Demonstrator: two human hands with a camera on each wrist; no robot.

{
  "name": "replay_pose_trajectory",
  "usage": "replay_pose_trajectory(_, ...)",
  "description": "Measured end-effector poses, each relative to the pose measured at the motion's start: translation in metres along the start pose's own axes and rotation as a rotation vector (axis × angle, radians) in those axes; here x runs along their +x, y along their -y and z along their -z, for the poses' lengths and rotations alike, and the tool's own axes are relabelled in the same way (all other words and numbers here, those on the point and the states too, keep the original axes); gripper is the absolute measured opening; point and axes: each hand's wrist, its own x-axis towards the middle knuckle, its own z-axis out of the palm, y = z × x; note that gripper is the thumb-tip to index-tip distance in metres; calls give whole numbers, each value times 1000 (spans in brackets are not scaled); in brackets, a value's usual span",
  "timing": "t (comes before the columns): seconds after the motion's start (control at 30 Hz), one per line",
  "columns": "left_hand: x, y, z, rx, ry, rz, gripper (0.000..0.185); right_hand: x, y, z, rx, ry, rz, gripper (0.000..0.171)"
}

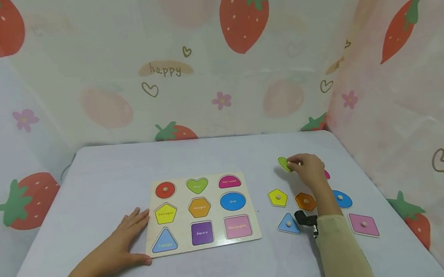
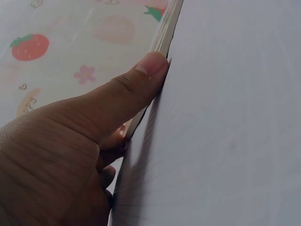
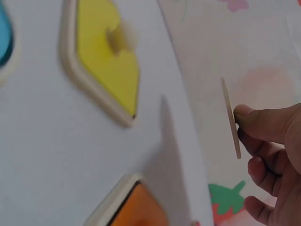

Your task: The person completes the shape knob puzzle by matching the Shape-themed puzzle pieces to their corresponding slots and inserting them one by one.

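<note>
My right hand (image 1: 308, 169) pinches a green heart puzzle piece (image 1: 283, 164) above the table's far right part. In the right wrist view the heart piece (image 3: 231, 120) shows edge-on between thumb and fingers. A wooden shape puzzle board (image 1: 217, 214) lies at the middle of the table, with a knobbed red circle piece (image 1: 165, 189) in its upper left slot. My left hand (image 1: 117, 242) has its fingers spread against the board's left edge. Up close in the left wrist view, the left thumb (image 2: 136, 80) touches the board's side.
Right of the board lie knobbed pieces: a yellow pentagon (image 1: 278, 198), an orange hexagon (image 1: 303, 202), a blue triangle (image 1: 288, 224), a blue oval (image 1: 343, 199) and a pink rectangle (image 1: 364, 224). A magenta piece (image 1: 326, 174) is mostly hidden behind the right hand. Strawberry-print curtains (image 1: 217, 70) surround the table.
</note>
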Motion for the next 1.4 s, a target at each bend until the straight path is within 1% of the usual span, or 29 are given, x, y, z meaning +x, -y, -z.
replay_pose_trajectory(0.1, -1, -1, 2, 2, 10, 5, 124, -3, 11, 5, 29, -13, 31, 24)
replay_pose_trajectory(0.23, -1, -3, 4, -2, 12, 3, 123, -8, 26, 9, 35, -22, 84, 23)
replay_pose_trajectory(0.33, -1, -3, 3, -3, 4, -17, 122, -10, 36, 10, 37, -23, 109, 22)
replay_pose_trajectory(0.47, -2, 0, 1, -2, -3, -30, 122, -13, 50, 6, 76, -2, 116, 22)
replay_pose_trajectory(0.57, -3, 2, 1, -1, 0, -28, 123, -17, 63, 1, 113, 18, 120, 22)
replay_pose_trajectory(0.63, -3, 2, 2, -2, 2, -23, 123, -20, 73, -2, 130, 21, 134, 21)
replay_pose_trajectory(0.73, -2, 1, 3, -11, 1, -34, 122, -23, 91, -8, 147, 6, 162, 20)
replay_pose_trajectory(0.87, -2, -2, 3, -16, 3, -43, 121, -26, 117, -21, 158, 10, 196, 19)
replay_pose_trajectory(1.1, -3, -1, 4, -13, 5, -33, 121, -31, 155, -53, 166, 64, 240, 18)
replay_pose_trajectory(1.2, -2, 0, 4, -12, 9, -23, 122, -32, 168, -66, 169, 81, 234, 17)
replay_pose_trajectory(1.23, -2, 0, 4, -15, 8, -30, 122, -32, 172, -70, 168, 89, 231, 17)
replay_pose_trajectory(1.4, -2, 2, 2, -15, 17, -21, 123, -32, 187, -89, 175, 126, 225, 17)
